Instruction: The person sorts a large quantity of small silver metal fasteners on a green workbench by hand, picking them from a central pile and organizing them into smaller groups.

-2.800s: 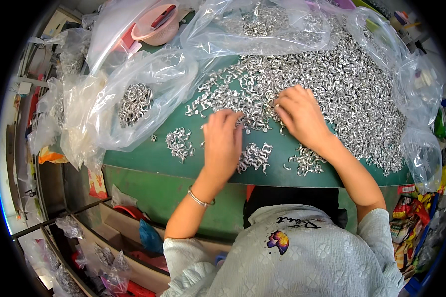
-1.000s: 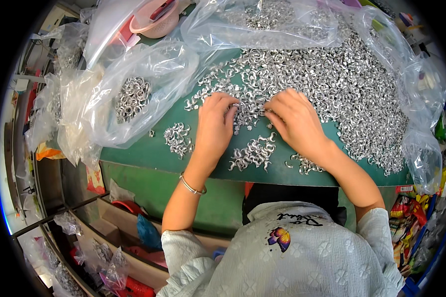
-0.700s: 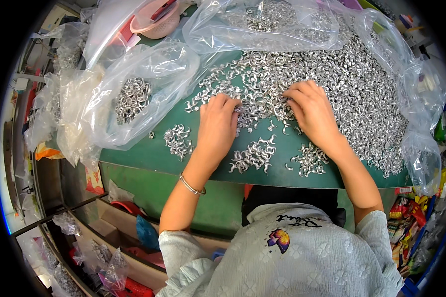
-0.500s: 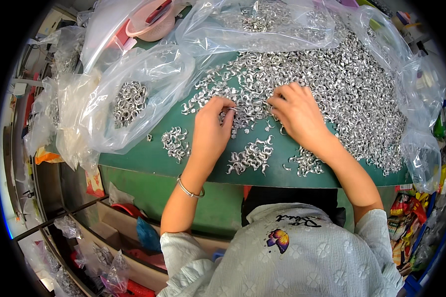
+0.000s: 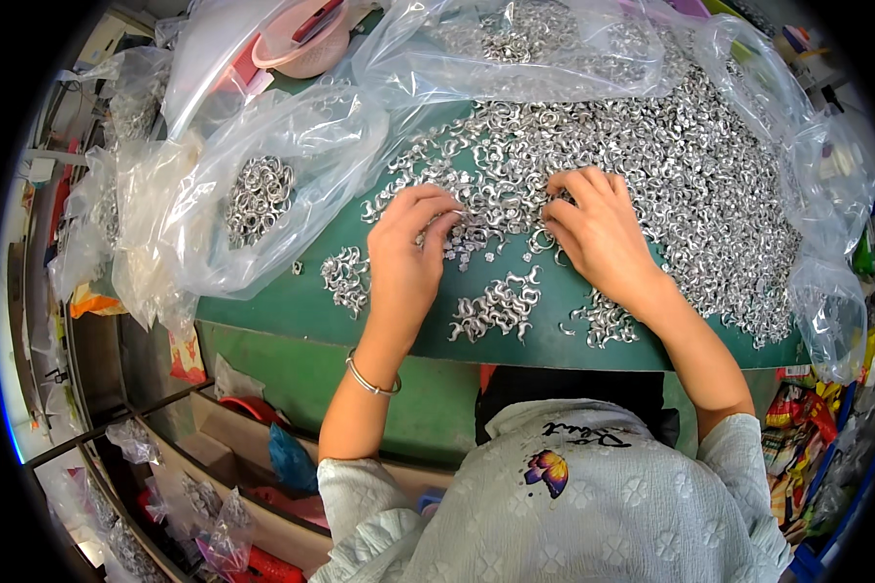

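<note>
A broad heap of small, curved silver metal pieces covers the right and middle of the green table. At the heap's left edge my left hand is closed, thumb and forefinger nearly together; what lies between them is too small to make out. My right hand rests on the front of the heap with its fingers curled down among the pieces, and its fingertips are partly hidden. Nearer me lie three small separate piles: a left pile, a middle pile and a right pile beside my right forearm.
A clear plastic bag with silver rings lies at the left. Another clear bag with metal pieces covers the far side, near a pink basket. More plastic edges the right. Below left stands an open drawer.
My left hand has shifted slightly left and its fingers have spread a little. My right hand has moved slightly right, fingers still curled at the heap. The view has shifted slightly.
</note>
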Tool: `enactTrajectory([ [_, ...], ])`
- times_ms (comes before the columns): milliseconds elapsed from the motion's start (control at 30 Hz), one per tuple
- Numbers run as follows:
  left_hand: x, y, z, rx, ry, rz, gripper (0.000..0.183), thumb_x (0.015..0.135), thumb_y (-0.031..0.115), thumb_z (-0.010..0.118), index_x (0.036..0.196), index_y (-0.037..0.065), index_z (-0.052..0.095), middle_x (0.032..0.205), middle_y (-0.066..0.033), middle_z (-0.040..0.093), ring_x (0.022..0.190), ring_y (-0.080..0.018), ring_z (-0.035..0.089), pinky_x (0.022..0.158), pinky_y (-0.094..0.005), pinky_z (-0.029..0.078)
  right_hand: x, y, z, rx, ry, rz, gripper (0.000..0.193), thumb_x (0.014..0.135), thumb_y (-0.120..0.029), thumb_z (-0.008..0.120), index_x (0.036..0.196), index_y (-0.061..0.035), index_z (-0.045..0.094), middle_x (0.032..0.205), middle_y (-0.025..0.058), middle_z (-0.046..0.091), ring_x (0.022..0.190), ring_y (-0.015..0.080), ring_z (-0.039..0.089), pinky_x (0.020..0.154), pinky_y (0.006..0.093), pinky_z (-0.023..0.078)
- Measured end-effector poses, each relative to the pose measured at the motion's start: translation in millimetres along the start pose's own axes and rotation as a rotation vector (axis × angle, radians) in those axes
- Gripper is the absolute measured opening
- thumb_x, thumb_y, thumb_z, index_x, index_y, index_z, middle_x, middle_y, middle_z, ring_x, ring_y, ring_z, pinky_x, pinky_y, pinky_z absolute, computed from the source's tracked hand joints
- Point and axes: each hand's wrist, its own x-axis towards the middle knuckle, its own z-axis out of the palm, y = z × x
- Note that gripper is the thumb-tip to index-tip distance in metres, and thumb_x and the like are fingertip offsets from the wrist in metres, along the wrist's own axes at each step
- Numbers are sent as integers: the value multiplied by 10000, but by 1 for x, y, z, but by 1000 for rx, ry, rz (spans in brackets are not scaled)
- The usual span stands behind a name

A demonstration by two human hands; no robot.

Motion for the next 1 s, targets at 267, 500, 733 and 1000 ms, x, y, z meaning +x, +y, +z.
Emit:
enactTrajectory([
  [267, -3, 1, -4, -378, -84, -537, 175, 908, -43, 537, 1046, -81, 639, 956, -112, 680, 783, -173, 702, 606, -208, 492, -5, -6, 3, 60, -93, 53, 120, 765, -75, 667, 883, -61, 650, 973, 54, 556, 972, 228, 501, 836, 379, 365],
  [500, -6, -3, -4, -444, -208, -565, 244, 905, -56, 496, 1120, -77, 611, 904, -122, 689, 770, -157, 690, 632, -222, 497, -4, -3, 13, -84, -49, -69, 124, 738, -59, 633, 860, -73, 637, 975, 57, 552, 971, 227, 504, 856, 391, 371],
  [733, -10, 0, -6, -391, -210, -484, 232, 905, -68, 488, 1100, -57, 614, 839, -111, 681, 686, -118, 635, 646, -222, 488, -5, 2, 5, -24, -4, 39, 77, 778, -45, 624, 852, -61, 611, 894, 75, 582, 928, 253, 531, 838, 381, 391],
  [1000, -10, -10, -4, -53, -98, -366, 132, 870, -31, 592, 973, -41, 673, 729, -73, 658, 595, -87, 568, 576, -225, 466, 11, 7, 2, 258, 94, 75, 124, 836, -43, 608, 953, -24, 643, 853, 101, 610, 863, 283, 552, 781, 375, 416],
])
